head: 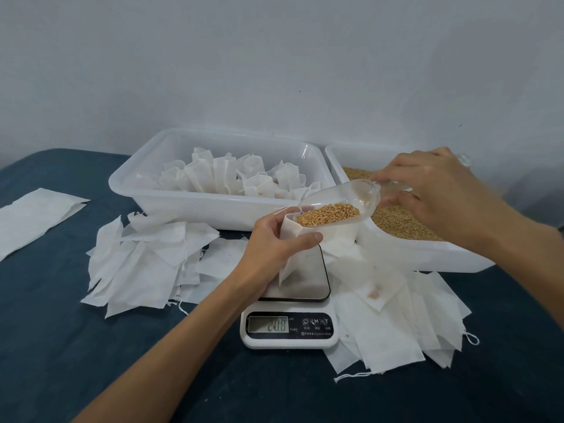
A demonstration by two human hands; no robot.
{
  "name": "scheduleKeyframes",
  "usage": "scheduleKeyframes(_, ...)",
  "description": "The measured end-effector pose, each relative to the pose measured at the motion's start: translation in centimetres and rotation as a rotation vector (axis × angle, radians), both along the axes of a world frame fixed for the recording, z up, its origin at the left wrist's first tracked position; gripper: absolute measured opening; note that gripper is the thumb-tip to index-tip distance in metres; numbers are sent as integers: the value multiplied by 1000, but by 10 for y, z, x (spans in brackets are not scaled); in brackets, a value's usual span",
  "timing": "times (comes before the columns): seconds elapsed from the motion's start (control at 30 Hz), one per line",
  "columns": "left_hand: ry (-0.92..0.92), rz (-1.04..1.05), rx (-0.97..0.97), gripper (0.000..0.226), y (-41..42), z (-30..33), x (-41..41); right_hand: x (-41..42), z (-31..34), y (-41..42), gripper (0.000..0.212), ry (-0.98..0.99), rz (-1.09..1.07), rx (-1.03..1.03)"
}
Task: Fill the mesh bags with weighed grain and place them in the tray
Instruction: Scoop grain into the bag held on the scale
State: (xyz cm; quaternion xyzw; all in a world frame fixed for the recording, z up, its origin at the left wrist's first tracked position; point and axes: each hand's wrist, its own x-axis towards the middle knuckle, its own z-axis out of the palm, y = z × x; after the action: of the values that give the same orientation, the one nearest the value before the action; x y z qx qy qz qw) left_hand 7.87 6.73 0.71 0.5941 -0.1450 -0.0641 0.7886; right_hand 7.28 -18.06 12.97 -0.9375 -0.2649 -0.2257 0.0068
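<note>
A white mesh bag [294, 239] stands on the steel platform of a kitchen scale [290, 312], its mouth held open. The left hand [271, 242] grips the bag from the left, thumb across its front face and fingers curled behind the rim. A clear plastic scoop [338, 206] carries a heap of golden grain [328, 214] and is tilted with its lip right at the bag's mouth. The right hand [433, 193] holds the scoop by its handle, fingers curled around it, above the near left corner of the grain tray.

The scale's display shows digits, too blurred to read with certainty.

Behind the bag and to the left sits a white plastic tray [189, 206] holding a row of filled bags [232, 175] standing upright, their tops crumpled. To the right, touching or just beside it, a second white tray [427, 254] holds loose grain spread across its bottom.

Flat empty bags lie in two loose piles, one to the left [146, 257] of the scale and one to the right [393, 319], the latter partly under the scale's edge and the grain tray, with drawstrings trailing out. A further flat white stack [33, 221] lies apart at the far left.

Everything rests on a surface [61, 331] covered in dark blue cloth. Behind it rises a plain pale wall [274, 56].
</note>
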Motion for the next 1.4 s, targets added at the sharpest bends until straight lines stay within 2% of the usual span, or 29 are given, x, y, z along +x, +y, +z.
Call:
scheduleKeyframes(1.0, 19, 8, 27, 54, 2, -4, 4, 0, -5, 4, 31, -40, 5, 20)
scheduleKeyframes(1.4, 27, 33, 30, 45, 1, -1, 1, -1, -7, 6, 31, -63, 26, 24)
